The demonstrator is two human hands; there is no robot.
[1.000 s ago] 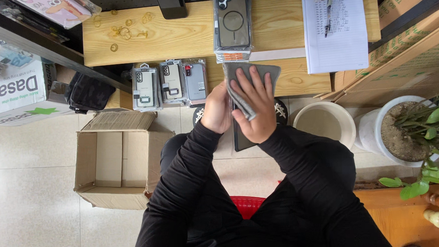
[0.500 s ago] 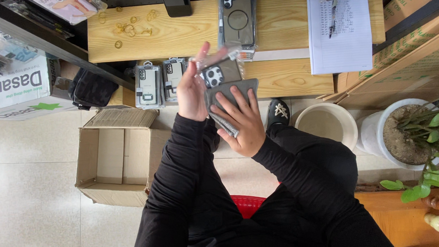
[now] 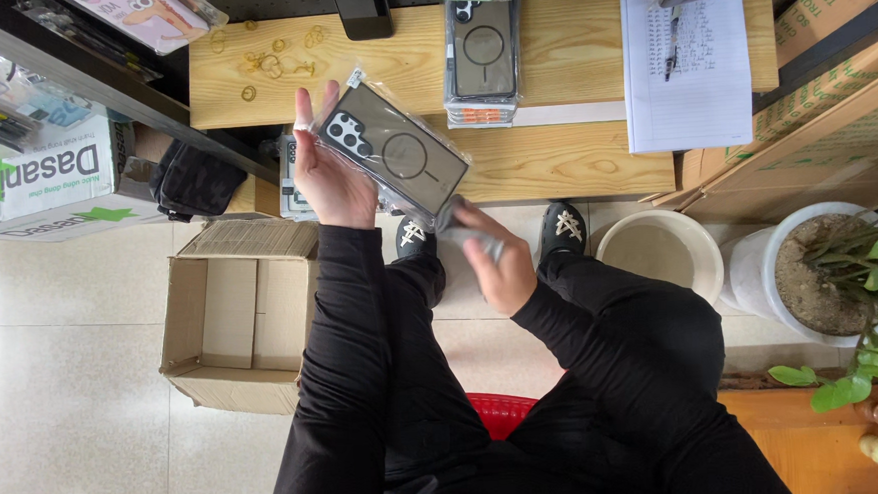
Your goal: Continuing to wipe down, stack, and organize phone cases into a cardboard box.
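My left hand (image 3: 328, 171) holds up a dark phone case in a clear plastic bag (image 3: 392, 145), raised over the near edge of the wooden bench (image 3: 575, 160). The bagged case tilts down to the right. My right hand (image 3: 495, 262) is lower, above my knees, and closed on a grey bundle (image 3: 466, 231) whose kind I cannot make out. A stack of similar bagged cases (image 3: 482, 54) lies on the upper board of the bench, beyond the hands.
An open cardboard box (image 3: 234, 313) stands on the tiled floor at my left. A white bucket (image 3: 662, 255) and a potted plant (image 3: 841, 276) are at the right. A notepad with a pen (image 3: 685, 64) lies on the bench; rubber bands (image 3: 269, 60) are scattered at its left.
My left hand has lifted one bagged case up and to the left, away from the bundle. My right hand has dropped toward my lap with the rest.
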